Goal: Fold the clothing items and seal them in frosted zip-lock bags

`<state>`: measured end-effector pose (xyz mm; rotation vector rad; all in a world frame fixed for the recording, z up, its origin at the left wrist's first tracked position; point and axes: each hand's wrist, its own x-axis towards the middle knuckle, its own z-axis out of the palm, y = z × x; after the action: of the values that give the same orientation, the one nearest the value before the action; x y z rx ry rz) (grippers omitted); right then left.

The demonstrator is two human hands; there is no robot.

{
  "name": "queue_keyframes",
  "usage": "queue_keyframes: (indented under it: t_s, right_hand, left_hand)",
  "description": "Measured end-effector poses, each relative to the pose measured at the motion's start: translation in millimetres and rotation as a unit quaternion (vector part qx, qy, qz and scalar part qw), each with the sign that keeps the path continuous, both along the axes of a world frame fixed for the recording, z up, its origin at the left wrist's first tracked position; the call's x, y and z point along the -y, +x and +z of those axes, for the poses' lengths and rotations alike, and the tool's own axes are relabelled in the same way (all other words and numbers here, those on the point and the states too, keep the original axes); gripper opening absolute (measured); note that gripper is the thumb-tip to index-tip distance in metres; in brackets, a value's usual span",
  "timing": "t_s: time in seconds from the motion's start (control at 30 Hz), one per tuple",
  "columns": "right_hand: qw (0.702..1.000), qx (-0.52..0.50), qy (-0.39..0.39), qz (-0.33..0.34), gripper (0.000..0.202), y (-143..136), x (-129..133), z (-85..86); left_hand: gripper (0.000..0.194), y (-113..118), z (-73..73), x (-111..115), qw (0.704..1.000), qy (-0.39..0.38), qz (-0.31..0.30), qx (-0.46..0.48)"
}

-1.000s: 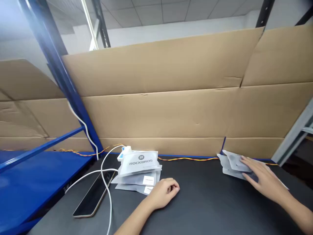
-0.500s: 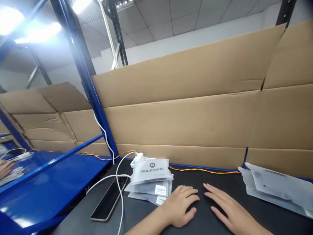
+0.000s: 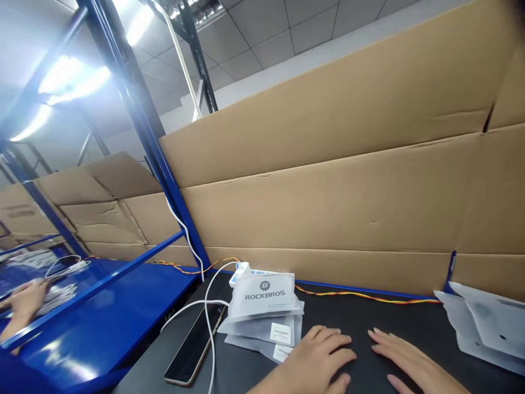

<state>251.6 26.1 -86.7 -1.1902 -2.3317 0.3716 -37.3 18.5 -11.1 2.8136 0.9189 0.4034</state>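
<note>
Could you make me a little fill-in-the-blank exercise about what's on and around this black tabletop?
The top pouch in the stack near the left hand bears the brand name ____.
Seen in the picture, the phone lies to the ____ of that stack.
The cable crossing over the phone is ____ in colour.
The tall brown panel behind the black tabletop is made of ____.

Missing words: ROCKBROS; left; white; cardboard.

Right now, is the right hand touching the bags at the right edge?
No, bare black table shows between the right hand and the bags.
</note>
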Motion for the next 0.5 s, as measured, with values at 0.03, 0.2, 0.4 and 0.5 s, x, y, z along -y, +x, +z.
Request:
queue_keyframes:
  t_s: [0.03, 0.2, 0.4, 0.5]
  right_hand:
    - [1.000, 0.000, 0.000, -0.001, 0.044, 0.2, 0.0, -0.4]
    - [1.000, 0.007, -0.012, -0.007, 0.042, -0.3, 5.3, 13.5]
    - [0.999, -0.001, -0.038, -0.011, 0.042, 0.1, 12.0, 27.0]
    - [0.997, -0.014, -0.069, -0.013, 0.041, -0.6, 13.2, 27.1]
  left_hand:
    - [0.035, 0.7, 0.3, 0.6, 1.000, 0.008, -0.001, -0.010]
    - [0.039, -11.0, 29.3, 3.5, 0.997, 0.050, 0.023, -0.049]
    - [0.073, -87.8, 74.2, -14.1, 0.936, 0.078, 0.316, -0.133]
    - [0.058, -117.1, 70.3, -28.1, 0.933, 0.063, 0.331, -0.125]
